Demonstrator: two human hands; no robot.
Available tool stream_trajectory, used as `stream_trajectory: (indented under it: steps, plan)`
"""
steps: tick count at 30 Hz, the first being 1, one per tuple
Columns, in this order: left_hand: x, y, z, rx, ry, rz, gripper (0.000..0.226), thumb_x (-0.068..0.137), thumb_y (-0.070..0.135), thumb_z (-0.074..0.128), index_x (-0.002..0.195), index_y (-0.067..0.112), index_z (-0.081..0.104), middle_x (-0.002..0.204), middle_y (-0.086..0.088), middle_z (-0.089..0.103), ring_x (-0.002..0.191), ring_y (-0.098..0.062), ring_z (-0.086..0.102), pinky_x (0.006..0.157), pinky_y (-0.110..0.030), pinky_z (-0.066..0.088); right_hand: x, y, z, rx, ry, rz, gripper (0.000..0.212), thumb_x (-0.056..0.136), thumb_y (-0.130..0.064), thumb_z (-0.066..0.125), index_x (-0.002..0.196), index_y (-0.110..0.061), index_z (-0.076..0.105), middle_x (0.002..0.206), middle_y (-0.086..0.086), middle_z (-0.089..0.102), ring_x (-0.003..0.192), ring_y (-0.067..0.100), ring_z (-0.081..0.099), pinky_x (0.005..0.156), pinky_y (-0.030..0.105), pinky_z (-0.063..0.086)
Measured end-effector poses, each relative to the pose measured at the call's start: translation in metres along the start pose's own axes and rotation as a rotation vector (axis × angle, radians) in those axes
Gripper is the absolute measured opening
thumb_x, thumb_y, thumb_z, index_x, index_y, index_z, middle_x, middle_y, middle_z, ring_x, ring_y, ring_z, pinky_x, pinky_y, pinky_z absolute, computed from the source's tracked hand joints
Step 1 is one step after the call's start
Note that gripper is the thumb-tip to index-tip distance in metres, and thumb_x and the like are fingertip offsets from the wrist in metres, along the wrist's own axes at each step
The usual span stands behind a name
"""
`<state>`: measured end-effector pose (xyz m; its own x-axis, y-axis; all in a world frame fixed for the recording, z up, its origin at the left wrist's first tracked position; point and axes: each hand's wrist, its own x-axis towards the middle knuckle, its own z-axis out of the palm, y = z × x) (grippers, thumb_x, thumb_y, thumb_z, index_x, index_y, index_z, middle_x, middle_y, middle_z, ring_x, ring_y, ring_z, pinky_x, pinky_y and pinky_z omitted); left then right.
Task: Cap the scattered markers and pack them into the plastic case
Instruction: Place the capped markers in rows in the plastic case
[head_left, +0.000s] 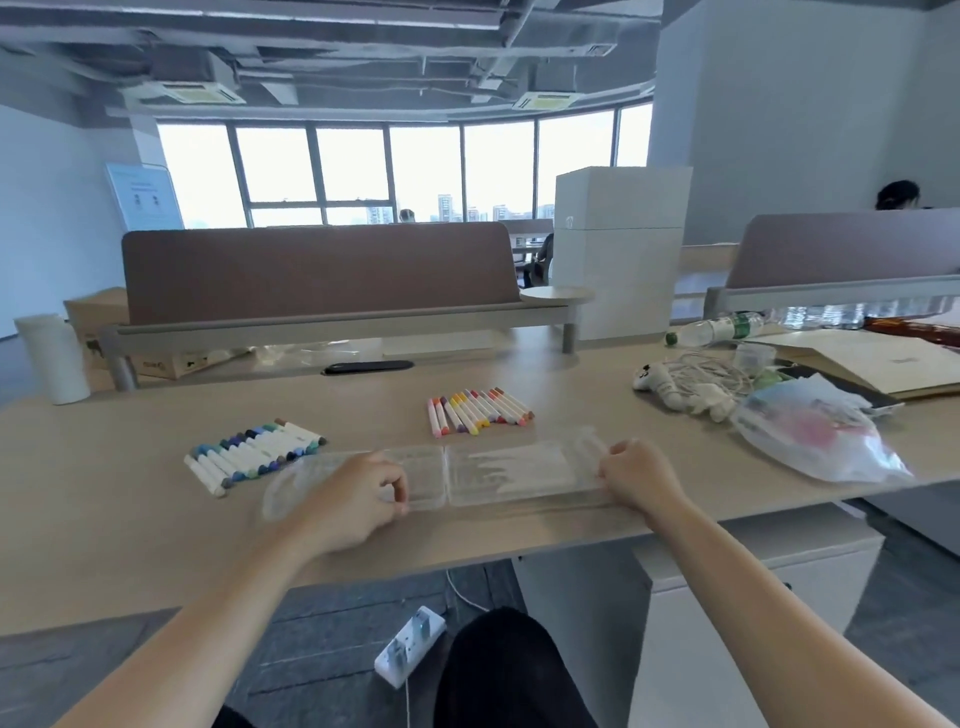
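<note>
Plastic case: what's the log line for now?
left hand: grips case | right hand: pinches case edge | case: open flat | blue markers, orange markers: rows on desk

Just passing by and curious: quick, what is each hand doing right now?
Left hand: fingers curled, holding the clear plastic case.
Right hand: pinching the case's right end.
</note>
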<state>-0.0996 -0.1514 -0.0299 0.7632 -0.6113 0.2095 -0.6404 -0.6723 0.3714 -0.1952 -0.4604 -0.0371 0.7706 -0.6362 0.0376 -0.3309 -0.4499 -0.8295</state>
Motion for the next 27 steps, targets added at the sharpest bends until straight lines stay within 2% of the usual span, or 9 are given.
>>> stream_trajectory:
  steps: [3, 5, 7, 9, 13, 17, 20, 23, 27]
  plan:
    - [0.006, 0.003, 0.006, 0.014, -0.015, 0.006, 0.017, 0.086, 0.024, 0.071, 0.073, 0.024, 0.061, 0.095, 0.011, 0.056, 0.088, -0.009, 0.055, 0.081, -0.026, 0.045, -0.006, 0.000, -0.008, -0.183, -0.015, -0.022, 0.029, 0.099, -0.031, 0.046, 0.099, -0.010, 0.065, 0.099, 0.014, 0.068, 0.098, 0.033, 0.061, 0.085, 0.033, 0.043]
    - [0.011, 0.003, 0.008, 0.010, -0.027, -0.012, 0.016, 0.086, 0.025, 0.072, 0.073, 0.025, 0.062, 0.093, 0.012, 0.058, 0.088, -0.010, 0.057, 0.079, -0.026, 0.046, -0.004, 0.002, -0.010, -0.277, -0.067, -0.059, 0.021, 0.102, -0.025, 0.041, 0.092, -0.024, 0.059, 0.108, 0.017, 0.066, 0.103, 0.034, 0.060, 0.086, 0.034, 0.044]
    - [0.016, 0.001, 0.010, -0.010, -0.066, -0.043, 0.015, 0.084, 0.027, 0.074, 0.073, 0.026, 0.063, 0.093, 0.011, 0.061, 0.090, -0.011, 0.060, 0.082, -0.030, 0.048, 0.001, 0.006, -0.010, -0.338, -0.065, -0.099, 0.036, 0.103, -0.032, 0.040, 0.067, -0.026, 0.041, 0.083, 0.012, 0.059, 0.083, 0.029, 0.054, 0.074, 0.033, 0.040]
    - [0.019, -0.002, 0.010, -0.014, -0.107, -0.072, 0.012, 0.083, 0.029, 0.075, 0.076, 0.026, 0.065, 0.095, 0.010, 0.062, 0.093, -0.011, 0.060, 0.083, -0.031, 0.049, 0.006, 0.008, -0.009, -0.334, -0.040, -0.109, 0.046, 0.101, -0.044, 0.043, 0.060, -0.022, 0.040, 0.065, 0.003, 0.047, 0.073, 0.026, 0.045, 0.069, 0.032, 0.035]
    - [0.026, -0.001, 0.005, -0.003, -0.168, -0.093, 0.011, 0.081, 0.031, 0.076, 0.088, 0.028, 0.068, 0.101, 0.010, 0.061, 0.097, -0.009, 0.058, 0.080, -0.025, 0.045, 0.014, 0.009, -0.010, -0.390, -0.048, -0.107, 0.032, 0.096, -0.025, 0.046, 0.069, -0.012, 0.058, 0.081, 0.012, 0.063, 0.080, 0.030, 0.056, 0.069, 0.032, 0.040]
    - [0.032, -0.003, -0.003, -0.031, -0.237, -0.113, 0.016, 0.077, 0.039, 0.078, 0.086, 0.033, 0.067, 0.096, 0.010, 0.061, 0.090, -0.008, 0.058, 0.081, -0.028, 0.046, 0.028, 0.009, -0.007, -0.407, -0.042, -0.110, 0.031, 0.094, -0.028, 0.047, 0.080, -0.008, 0.066, 0.082, 0.010, 0.067, 0.082, 0.031, 0.061, 0.070, 0.034, 0.046]
    - [0.042, -0.003, -0.010, -0.077, -0.219, -0.096, 0.014, 0.081, 0.042, 0.075, 0.088, 0.032, 0.067, 0.089, 0.010, 0.065, 0.083, -0.008, 0.060, 0.074, -0.025, 0.048, 0.042, 0.009, -0.005, -0.408, 0.007, -0.095, 0.026, 0.090, -0.029, 0.049, 0.079, -0.013, 0.067, 0.079, 0.007, 0.068, 0.078, 0.029, 0.063, 0.070, 0.035, 0.051]
    - [0.066, 0.001, -0.012, -0.114, -0.154, -0.110, 0.010, 0.089, 0.039, 0.067, 0.092, 0.029, 0.066, 0.090, 0.009, 0.067, 0.085, -0.010, 0.062, 0.075, -0.028, 0.051, 0.061, 0.000, 0.001, -0.410, 0.084, -0.127, 0.019, 0.087, -0.022, 0.048, 0.077, -0.017, 0.063, 0.075, 0.006, 0.066, 0.074, 0.029, 0.061, 0.061, 0.032, 0.046]
    - [0.108, 0.009, -0.004, -0.112, -0.088, -0.152, 0.009, 0.093, 0.036, 0.062, 0.088, 0.029, 0.063, 0.086, 0.007, 0.065, 0.080, -0.011, 0.059, 0.064, -0.025, 0.043, 0.091, -0.023, 0.021, -0.360, 0.033, -0.186, 0.015, 0.087, -0.018, 0.049, 0.079, -0.019, 0.063, 0.077, 0.001, 0.064, 0.072, 0.024, 0.059, 0.057, 0.030, 0.041]
